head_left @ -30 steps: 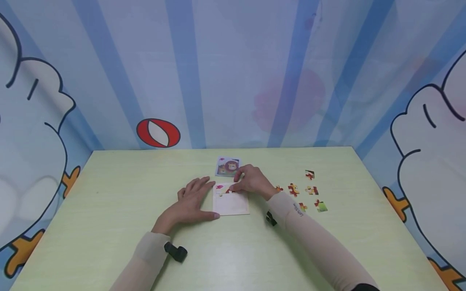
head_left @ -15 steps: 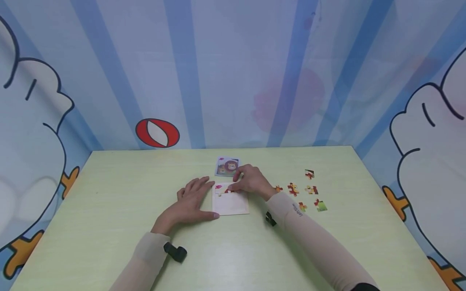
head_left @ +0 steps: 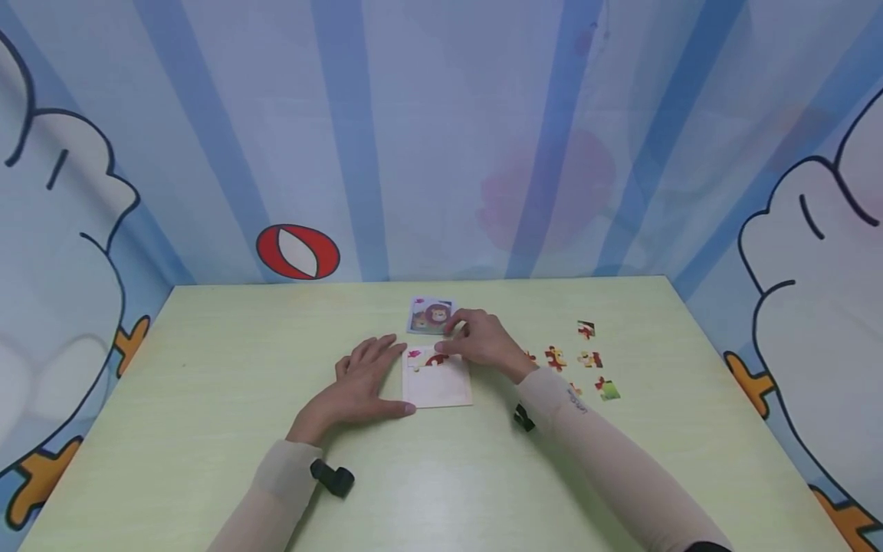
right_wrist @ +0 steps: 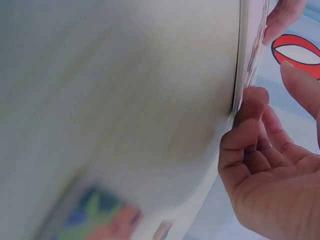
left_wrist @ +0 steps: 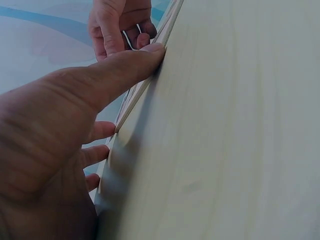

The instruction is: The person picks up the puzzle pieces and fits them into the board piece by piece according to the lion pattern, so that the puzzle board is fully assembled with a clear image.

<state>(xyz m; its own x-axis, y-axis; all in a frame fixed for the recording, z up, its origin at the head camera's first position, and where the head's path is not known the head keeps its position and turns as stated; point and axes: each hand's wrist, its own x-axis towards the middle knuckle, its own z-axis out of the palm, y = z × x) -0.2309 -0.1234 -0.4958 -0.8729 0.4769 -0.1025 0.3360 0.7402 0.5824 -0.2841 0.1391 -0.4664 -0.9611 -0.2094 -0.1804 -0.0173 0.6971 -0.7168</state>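
A white puzzle board [head_left: 438, 390] lies on the table, with several joined jigsaw pieces [head_left: 417, 357] along its top. One brown-red jigsaw piece [head_left: 436, 359] shows just left of my right thumb. My left hand [head_left: 352, 391] rests at the board's left side, thumb near the lower corner and fingertips at the upper one. In the left wrist view its thumb [left_wrist: 145, 55] touches the board's edge. Over the top right part of the board is my right hand [head_left: 481, 342], fingers bent and thumb apart from them. In the right wrist view no piece shows between those fingers [right_wrist: 250, 105].
A lion picture card [head_left: 431, 315] lies behind the board. Loose jigsaw pieces are scattered to the right, among them a brown-yellow piece [head_left: 555, 359], a green piece [head_left: 608, 389] and a dark-cornered piece [head_left: 585, 330]. A striped blue backdrop [head_left: 441, 138] stands behind the table [head_left: 276, 330].
My right hand has shifted slightly right, its thumb and index finger parting. More of the brown-red piece on the board is uncovered. The left hand has stayed in place.
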